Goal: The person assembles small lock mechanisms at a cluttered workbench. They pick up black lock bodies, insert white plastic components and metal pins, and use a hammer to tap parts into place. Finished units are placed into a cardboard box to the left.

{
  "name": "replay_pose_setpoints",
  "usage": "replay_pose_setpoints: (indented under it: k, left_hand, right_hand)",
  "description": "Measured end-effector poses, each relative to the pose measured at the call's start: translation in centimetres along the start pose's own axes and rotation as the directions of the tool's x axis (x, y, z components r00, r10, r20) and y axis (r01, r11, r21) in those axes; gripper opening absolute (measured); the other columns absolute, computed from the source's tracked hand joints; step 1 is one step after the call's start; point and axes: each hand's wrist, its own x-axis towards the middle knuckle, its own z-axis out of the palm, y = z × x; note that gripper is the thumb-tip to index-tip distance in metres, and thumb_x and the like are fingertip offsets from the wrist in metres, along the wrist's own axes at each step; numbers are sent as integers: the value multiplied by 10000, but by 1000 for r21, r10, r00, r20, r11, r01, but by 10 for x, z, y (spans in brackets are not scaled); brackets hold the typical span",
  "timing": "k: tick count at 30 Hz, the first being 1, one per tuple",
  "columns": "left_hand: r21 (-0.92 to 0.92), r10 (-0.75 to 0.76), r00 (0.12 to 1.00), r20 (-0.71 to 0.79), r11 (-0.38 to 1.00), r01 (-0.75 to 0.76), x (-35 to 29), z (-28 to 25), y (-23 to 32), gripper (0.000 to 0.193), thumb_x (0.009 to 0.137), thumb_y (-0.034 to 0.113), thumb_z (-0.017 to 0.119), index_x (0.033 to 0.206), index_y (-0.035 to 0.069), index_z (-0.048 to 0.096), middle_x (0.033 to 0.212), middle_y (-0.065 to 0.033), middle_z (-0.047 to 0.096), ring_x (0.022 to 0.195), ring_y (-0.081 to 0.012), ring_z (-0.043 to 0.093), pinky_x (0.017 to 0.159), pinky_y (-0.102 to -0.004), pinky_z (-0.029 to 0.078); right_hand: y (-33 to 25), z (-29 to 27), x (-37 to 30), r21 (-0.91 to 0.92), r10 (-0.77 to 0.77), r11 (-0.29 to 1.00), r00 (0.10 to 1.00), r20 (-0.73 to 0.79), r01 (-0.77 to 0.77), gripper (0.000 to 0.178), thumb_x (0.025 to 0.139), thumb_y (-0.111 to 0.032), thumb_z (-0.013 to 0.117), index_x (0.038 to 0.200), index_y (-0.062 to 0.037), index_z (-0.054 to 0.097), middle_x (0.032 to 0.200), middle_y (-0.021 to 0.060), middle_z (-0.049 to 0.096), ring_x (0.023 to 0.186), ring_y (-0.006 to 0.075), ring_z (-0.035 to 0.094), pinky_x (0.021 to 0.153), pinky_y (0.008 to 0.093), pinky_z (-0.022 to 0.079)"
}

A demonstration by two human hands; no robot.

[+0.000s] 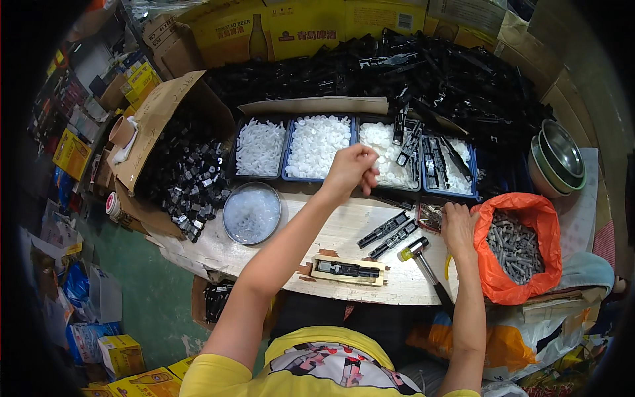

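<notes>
My left hand hovers over the front edge of the trays, its fingers curled together; whatever they hold is too small to make out. Beneath and beside it are a tray of round white plastic pieces and another tray of white pieces. My right hand bends its fingers at the edge of a small box of thin metal pins, fingertips partly hidden. A black part sits in a wooden fixture at the bench's front. Two black slotted parts lie side by side near a hammer.
An orange bag of grey pieces stands right. At left are a bowl of small clear pieces and a carton of black metallic parts. Black parts pile up behind the trays. Stacked metal bowls stand far right.
</notes>
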Motion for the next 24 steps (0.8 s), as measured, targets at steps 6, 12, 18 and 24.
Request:
replay_pose_setpoints:
  k: [6, 12, 18, 24]
  left_hand:
    - [-368, -187, 955, 229, 892, 263, -58, -20, -32, 126, 899, 141, 535, 935, 20, 541, 695, -43, 531, 487, -87, 478, 375, -227, 374]
    - [-437, -192, 941, 278, 847, 301, -99, -29, -41, 109, 870, 127, 584, 889, 21, 564, 704, -52, 549, 514, -89, 507, 389, -227, 395]
    - [-414, -223, 911, 346, 836, 361, -126, -21, -59, 162, 875, 154, 581, 920, -2, 581, 704, -44, 563, 513, -87, 519, 401, -226, 422]
    - [-445, -201, 895, 398, 811, 380, -143, -33, -58, 179, 837, 62, 602, 983, -42, 589, 764, -82, 601, 573, -146, 580, 480, -276, 490]
  right_hand:
    - [-2, -1, -3, -77, -81, 994, 996, -24, 79, 103, 714, -82, 574, 816, -67, 577, 838, 74, 587, 887, 259, 512, 743, 454, 346]
    - [-32, -29, -12, 71, -239, 968, 971, -7, 239, 72, 710, -79, 605, 751, -80, 546, 752, 67, 545, 816, 253, 511, 734, 431, 326]
    - [-109, -63, -37, 308, -567, 772, 822, -61, 556, 122, 683, -70, 648, 743, -86, 543, 722, 42, 517, 759, 222, 492, 719, 382, 317]
    - [-117, -76, -37, 468, -597, 677, 795, -103, 569, 109, 729, -69, 635, 800, -85, 554, 752, 30, 496, 771, 206, 477, 728, 367, 307]
